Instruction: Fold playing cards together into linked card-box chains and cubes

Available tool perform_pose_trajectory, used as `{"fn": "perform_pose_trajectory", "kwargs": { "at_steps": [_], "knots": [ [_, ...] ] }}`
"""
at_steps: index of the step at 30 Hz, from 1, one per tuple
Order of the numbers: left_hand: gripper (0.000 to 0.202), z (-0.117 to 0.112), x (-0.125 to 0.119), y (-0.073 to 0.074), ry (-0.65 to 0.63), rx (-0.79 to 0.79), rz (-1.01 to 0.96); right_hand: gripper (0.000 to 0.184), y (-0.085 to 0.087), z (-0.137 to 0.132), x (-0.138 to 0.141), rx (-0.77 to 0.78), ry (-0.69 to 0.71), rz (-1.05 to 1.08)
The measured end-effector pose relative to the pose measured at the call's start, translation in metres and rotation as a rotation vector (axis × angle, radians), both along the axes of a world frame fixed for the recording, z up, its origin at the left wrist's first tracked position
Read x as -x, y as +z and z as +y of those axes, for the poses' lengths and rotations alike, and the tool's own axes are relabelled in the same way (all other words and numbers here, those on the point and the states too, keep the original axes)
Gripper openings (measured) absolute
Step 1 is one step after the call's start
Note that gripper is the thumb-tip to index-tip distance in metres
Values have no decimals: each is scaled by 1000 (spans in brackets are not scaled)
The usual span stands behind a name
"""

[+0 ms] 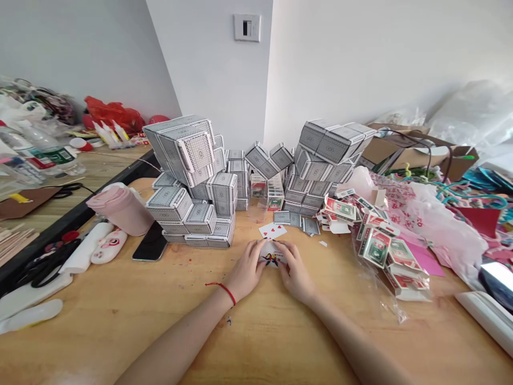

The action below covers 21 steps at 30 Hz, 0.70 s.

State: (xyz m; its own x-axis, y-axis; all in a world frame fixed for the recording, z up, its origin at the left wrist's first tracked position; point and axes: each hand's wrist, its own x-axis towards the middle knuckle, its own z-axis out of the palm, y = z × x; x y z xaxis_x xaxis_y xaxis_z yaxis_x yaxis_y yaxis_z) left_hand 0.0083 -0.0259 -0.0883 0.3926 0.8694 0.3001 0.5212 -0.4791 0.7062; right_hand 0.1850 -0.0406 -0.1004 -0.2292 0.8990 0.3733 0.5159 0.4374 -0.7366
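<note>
Between my left hand (pixel 247 270) and my right hand (pixel 295 272) is a joker playing card (pixel 271 255), face up, its side edges gripped by the fingers of both hands. Whether other cards lie beneath it I cannot tell. Just beyond my fingertips a playing card with red hearts (pixel 273 230) lies face up on the wooden table (pixel 248 342). A few face-down grey-backed cards (pixel 295 220) rest behind it. On my left wrist is a red string bracelet (pixel 226 291). Large blocks built of grey-backed cards (pixel 211 224) stand to the left, with more card blocks (pixel 316 168) stacked to the right.
Opened card boxes (pixel 377 246) pile up at the right beside a pink-white plastic bag (pixel 436 214). A phone (pixel 149 243), a pink cup (pixel 120 208) and black scissors (pixel 54 262) lie at the left. Two intact card packs (pixel 276 203) stand in the middle gap.
</note>
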Motion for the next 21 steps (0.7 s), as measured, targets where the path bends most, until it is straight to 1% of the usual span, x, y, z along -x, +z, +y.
{"fn": "perform_pose_trajectory", "kwargs": {
  "at_steps": [2, 4, 7, 10, 13, 16, 18, 21],
  "knots": [
    [55, 0, 0, -1, 22, -3, -38, 51, -1, 1, -2, -22, -47, 40],
    [49, 1, 1, -1, -8, -28, -59, 47, -2, 2, -4, -43, -66, 56],
    [42, 2, 2, 0, -56, -68, -54, 45, -1, 5, -7, -10, 13, 29],
    [44, 3, 4, 1, -75, -84, -28, 51, 0, 8, -11, 60, 67, 1],
    [42, 3, 6, 1, -94, -78, -23, 50, 1, 10, -16, 79, 44, 37],
    [36, 3, 6, 0, -63, -32, -54, 40, 0, 12, -20, 68, 1, 60],
    [36, 3, 6, 0, -41, -14, -42, 35, -2, 14, -22, 44, -28, 24],
    [43, 3, 8, 3, -28, -39, 34, 30, -4, 17, -22, -12, -54, -58]
  ]
}}
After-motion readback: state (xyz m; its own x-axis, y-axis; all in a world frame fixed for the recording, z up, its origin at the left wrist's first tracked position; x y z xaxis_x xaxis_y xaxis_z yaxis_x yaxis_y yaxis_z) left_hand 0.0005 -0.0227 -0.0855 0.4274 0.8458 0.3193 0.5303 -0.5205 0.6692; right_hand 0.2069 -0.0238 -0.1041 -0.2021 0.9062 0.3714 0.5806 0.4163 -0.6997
